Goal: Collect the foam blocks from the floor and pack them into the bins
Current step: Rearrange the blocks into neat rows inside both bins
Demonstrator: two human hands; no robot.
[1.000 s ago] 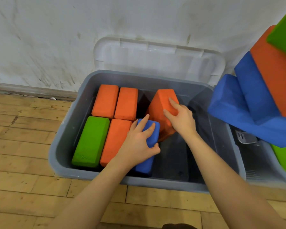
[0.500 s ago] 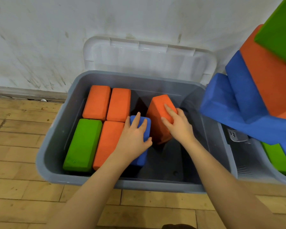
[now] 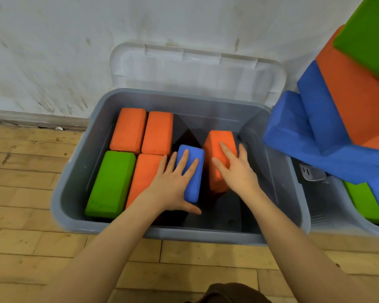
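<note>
My left hand [image 3: 175, 189] lies flat on the blue block [image 3: 190, 171], fingers straight along its top and thumb hooked under its near end, so this grip is open and pressing, not clasping. A second ago the same fingers were curled over that block; since then it has dropped lower and now stands on edge, just beside the near orange block [image 3: 144, 178] in the front row. My right hand [image 3: 234, 171] rests with spread, straight fingers on the tilted orange block [image 3: 219, 158], an open grip too. That block leaned steeply before and has come down closer to the blue one, though it still stands crooked with a dark gap between them.

Both blocks are inside the gray bin [image 3: 74, 193], whose clear lid [image 3: 197, 71] leans against the wall behind. The green block [image 3: 111, 184] and the two far orange blocks [image 3: 142, 130] are already seated flat on the left. I judge that this pair is nearly placed and needs only a push to the bottom. The right half of the bin still has room, and a pile of blocks [image 3: 337, 127] sits over the next bin [image 3: 328, 217], so plenty remains to pack.
</note>
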